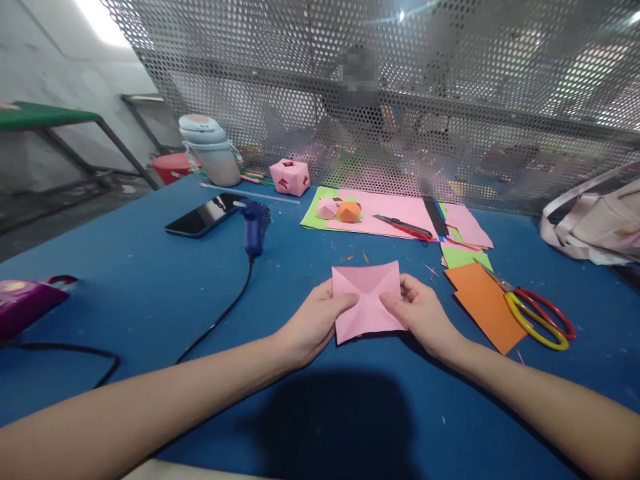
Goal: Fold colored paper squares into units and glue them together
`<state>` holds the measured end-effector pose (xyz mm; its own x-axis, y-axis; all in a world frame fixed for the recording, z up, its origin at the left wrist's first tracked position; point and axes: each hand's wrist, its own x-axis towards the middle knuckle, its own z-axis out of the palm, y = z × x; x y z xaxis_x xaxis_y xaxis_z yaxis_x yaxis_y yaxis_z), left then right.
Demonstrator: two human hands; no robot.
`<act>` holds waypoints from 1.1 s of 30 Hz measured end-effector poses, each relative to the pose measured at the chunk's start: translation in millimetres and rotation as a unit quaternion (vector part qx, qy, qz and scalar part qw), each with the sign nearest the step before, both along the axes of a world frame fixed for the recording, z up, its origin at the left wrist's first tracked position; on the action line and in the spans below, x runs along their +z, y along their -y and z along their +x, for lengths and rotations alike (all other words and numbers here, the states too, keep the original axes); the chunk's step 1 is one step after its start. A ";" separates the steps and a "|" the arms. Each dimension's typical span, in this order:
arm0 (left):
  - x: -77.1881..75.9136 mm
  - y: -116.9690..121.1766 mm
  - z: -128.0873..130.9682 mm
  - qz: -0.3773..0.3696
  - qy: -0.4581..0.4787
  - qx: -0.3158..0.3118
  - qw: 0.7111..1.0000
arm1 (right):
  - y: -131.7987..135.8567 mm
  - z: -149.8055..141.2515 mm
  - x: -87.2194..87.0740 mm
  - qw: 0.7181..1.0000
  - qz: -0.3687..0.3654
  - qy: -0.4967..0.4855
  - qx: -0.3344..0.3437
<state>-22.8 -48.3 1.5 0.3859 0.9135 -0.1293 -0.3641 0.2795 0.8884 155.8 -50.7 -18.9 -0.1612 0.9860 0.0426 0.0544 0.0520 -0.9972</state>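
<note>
A square of pink paper (369, 313) with diagonal creases is held up above the blue table, between both hands. My left hand (315, 319) pinches its left side, thumb on the front face and fingers behind. On the opposite side my right hand (425, 312) grips it the same way, its thumb pointing toward the middle. To the right lie orange paper pieces (487, 310), and scissors (537, 317) with red and yellow handles rest partly on them. Beyond the square, a small pink folded shape (327, 208) and an orange one (349, 212) sit on stacked paper.
A blue glue gun (254, 227) stands left, its cord running forward, near a phone (203, 215). Farther back are a tumbler (213, 153), a pink paper box (290, 177) and a red-handled cutter (404, 227). Perforated metal mesh (310, 100) rises behind; a bag (600, 213) lies right.
</note>
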 end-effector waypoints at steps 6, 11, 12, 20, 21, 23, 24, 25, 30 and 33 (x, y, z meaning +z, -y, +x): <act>-0.1 2.3 -1.0 -0.003 -0.040 0.006 0.999 | 7.1 -4.5 2.3 0.999 0.002 0.005 0.038; -0.5 3.4 -0.7 0.068 -0.116 0.019 0.991 | 7.4 -5.6 4.4 1.000 0.001 -0.002 0.028; -0.2 3.5 -0.8 0.078 -0.139 0.023 0.987 | 7.1 -5.7 4.6 1.000 -0.001 -0.005 0.028; 3.4 4.6 -1.5 0.124 -0.234 0.033 0.964 | 7.1 -4.7 4.2 1.000 -0.007 -0.002 0.030; 3.3 4.8 -1.1 0.125 -0.223 0.032 0.966 | 7.4 -4.4 4.4 1.000 -0.009 -0.005 0.029; 2.7 5.1 -0.2 0.121 -0.207 0.021 0.971 | 7.9 -3.9 5.2 1.000 -0.005 -0.010 0.022; 2.4 5.2 0.1 0.118 -0.202 0.014 0.972 | 8.0 -3.7 5.6 1.000 -0.001 -0.014 0.017; 2.0 5.2 0.3 0.116 -0.199 0.009 0.973 | 8.0 -3.5 6.0 1.000 0.000 -0.019 0.012; 2.5 5.3 0.8 0.098 -0.179 0.012 0.979 | 6.4 -2.8 3.4 0.997 -0.015 -0.073 -0.005; 4.0 5.9 0.7 0.095 -0.182 0.011 0.979 | 5.1 -2.0 0.5 0.996 -0.017 -0.087 -0.017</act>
